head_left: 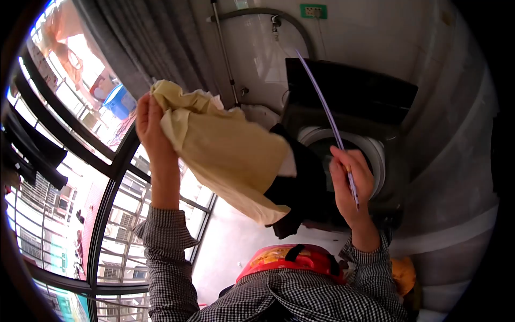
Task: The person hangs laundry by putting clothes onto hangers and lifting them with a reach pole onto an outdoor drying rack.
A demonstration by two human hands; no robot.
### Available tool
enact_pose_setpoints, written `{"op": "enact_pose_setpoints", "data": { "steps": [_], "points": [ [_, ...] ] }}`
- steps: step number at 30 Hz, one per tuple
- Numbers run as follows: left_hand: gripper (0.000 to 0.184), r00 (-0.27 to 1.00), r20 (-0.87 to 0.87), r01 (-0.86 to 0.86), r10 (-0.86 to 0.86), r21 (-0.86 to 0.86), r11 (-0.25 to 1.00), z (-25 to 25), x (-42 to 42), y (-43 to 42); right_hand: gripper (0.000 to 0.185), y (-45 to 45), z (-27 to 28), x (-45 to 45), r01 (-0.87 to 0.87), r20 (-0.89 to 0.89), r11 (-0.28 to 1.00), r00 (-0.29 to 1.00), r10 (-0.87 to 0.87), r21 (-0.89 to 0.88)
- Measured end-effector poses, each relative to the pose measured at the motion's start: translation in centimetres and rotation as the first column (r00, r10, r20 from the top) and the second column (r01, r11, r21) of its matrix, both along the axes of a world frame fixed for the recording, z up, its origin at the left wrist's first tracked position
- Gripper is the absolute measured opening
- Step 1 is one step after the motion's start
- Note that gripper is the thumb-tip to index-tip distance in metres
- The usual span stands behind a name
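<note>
My left hand (152,126) is closed on the top edge of a yellow garment (225,147), which hangs slanting down to the right. Black cloth (303,185) and a bit of white cloth show beside and behind its lower end. In my right hand (351,180) is a long, thin purple stick (322,99), pinched between thumb and fingers and pointing up and slightly left. Behind that hand stands an open top-loading washing machine (397,139) with a round drum opening, its dark lid (351,86) raised.
A grey curtain (145,40) and a barred window (107,177) are on the left. A blue bucket (119,102) and dark clothes (35,145) show beyond the glass. A red container (268,263) is close to my body. A hose and tap (275,22) are on the back wall.
</note>
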State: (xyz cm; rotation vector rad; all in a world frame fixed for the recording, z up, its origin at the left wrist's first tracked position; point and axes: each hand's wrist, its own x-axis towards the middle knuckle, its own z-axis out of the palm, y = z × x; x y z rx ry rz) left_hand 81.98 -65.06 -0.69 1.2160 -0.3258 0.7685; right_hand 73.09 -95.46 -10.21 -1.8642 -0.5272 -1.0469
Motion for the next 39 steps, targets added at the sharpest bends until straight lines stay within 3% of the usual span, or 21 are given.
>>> {"op": "enact_pose_setpoints", "data": {
  "steps": [2,3,5,9,11,14,15,17,18,19,20,22,23,24,25,26,27,29,32,35,39],
  "points": [
    [0.018,0.999,-0.03,-0.029,0.032,0.101,0.994,1.0,-4.7,1.4,0.03,3.5,1.6,-0.3,-0.097,0.021,0.995,0.995,0.097,0.003],
    [0.018,0.999,-0.028,0.035,-0.031,0.12,0.992,0.6,-6.4,2.8,0.035,5.4,2.5,-0.8,-0.143,-0.006,0.988,0.99,0.143,-0.053],
    [0.017,1.0,-0.025,0.005,0.003,0.296,0.955,-1.1,-9.6,4.4,0.046,10.2,3.5,-1.4,-0.277,-0.01,0.959,0.961,0.277,-0.065],
    [0.014,0.997,-0.018,0.066,-0.07,0.62,0.781,-2.4,-14.6,6.9,0.044,19.7,2.3,-1.9,-0.481,-0.047,0.876,0.877,0.479,-0.043],
    [0.014,0.997,-0.071,0.056,-0.021,0.544,0.837,-4.1,-15.9,10.0,0.037,23.3,0.4,-2.2,-0.516,-0.06,0.852,0.857,0.513,-0.085],
    [0.014,0.97,-0.245,0.099,0.0,0.395,0.913,-7.4,-18.3,14.6,0.02,25.6,-1.0,-2.8,-0.554,-0.249,0.827,0.818,0.519,-0.094],
    [0.013,0.962,-0.261,0.046,0.087,0.462,0.885,-8.6,-19.0,15.6,0.012,26.7,-1.5,-3.0,-0.542,-0.193,0.837,0.831,0.521,-0.074],
    [0.01,0.917,-0.26,-0.089,0.304,0.608,0.789,-11.0,-20.3,16.9,0.012,28.3,-2.7,-3.6,-0.595,-0.415,0.803,0.723,0.553,0.034],
    [0.008,0.877,-0.14,-0.237,0.46,0.706,0.667,-12.4,-21.1,17.5,0.012,29.0,-3.4,-3.8,-0.605,-0.516,0.791,0.651,0.557,0.09],
    [0.007,0.841,-0.084,-0.364,0.534,0.643,0.674,-13.2,-22.2,17.3,0.013,29.6,-4.1,-3.9,-0.613,-0.648,0.748,0.467,0.602,0.255],
    [0.007,0.796,-0.029,-0.485,0.605,0.567,0.665,-14.2,-23.3,16.7,0.012,30.4,-4.7,-4.1,-0.632,-0.638,0.731,0.458,0.619,0.255],
    [0.008,0.83,-0.117,-0.467,0.545,0.386,0.795,-16.0,-25.6,14.2,0.009,31.8,-5.9,-5.1,-0.667,-0.623,0.699,0.438,0.648,0.257],
    [0.009,0.849,-0.216,-0.38,0.482,0.384,0.842,-17.3,-26.2,13.1,0.008,32.5,-6.2,-6.0,-0.691,-0.58,0.691,0.481,0.657,0.21],
    [0.01,0.853,-0.314,-0.295,0.416,0.366,0.883,-18.8,-26.7,12.0,0.011,33.0,-6.3,-6.8,-0.722,-0.636,0.659,0.411,0.653,0.21],
    [0.019,0.785,-0.47,-0.273,0.403,0.322,0.907,-20.1,-26.8,11.0,0.014,33.4,-6.8,-7.4,-0.746,-0.564,0.664,0.526,0.637,0.054],
    [0.029,0.727,-0.606,-0.277,0.322,0.171,0.946,-23.1,-26.5,11.2,0.017,33.7,-7.2,-8.1,-0.74,-0.466,0.665,0.625,0.626,-0.101],
    [0.031,0.711,-0.675,-0.271,0.2,0.0,0.962,-25.2,-26.0,11.4,0.019,34.1,-7.7,-9.1,-0.771,-0.439,0.618,0.614,0.656,-0.154],
    [0.035,0.756,-0.638,-0.17,-0.147,-0.408,0.897,-28.0,-25.1,11.9,0.023,34.5,-9.1,-11.3,-0.759,-0.414,0.565,0.651,0.637,-0.324],
    [0.043,0.798,-0.381,0.087,-0.466,-0.693,0.716,-29.8,-24.7,13.1,0.02,34.6,-10.8,-13.5,-0.836,-0.437,0.476,0.548,0.713,-0.273],
    [0.051,0.802,-0.247,0.233,-0.545,-0.71,0.665,-30.2,-24.9,14.7,0.018,34.5,-12.1,-14.0,-0.851,-0.444,0.449,0.525,0.726,-0.272],
    [0.051,0.784,-0.376,-0.052,-0.494,-0.833,0.551,-30.0,-25.0,16.3,0.02,33.9,-13.1,-14.2,-0.902,-0.506,0.376,0.43,0.748,-0.212]
  ]
}}
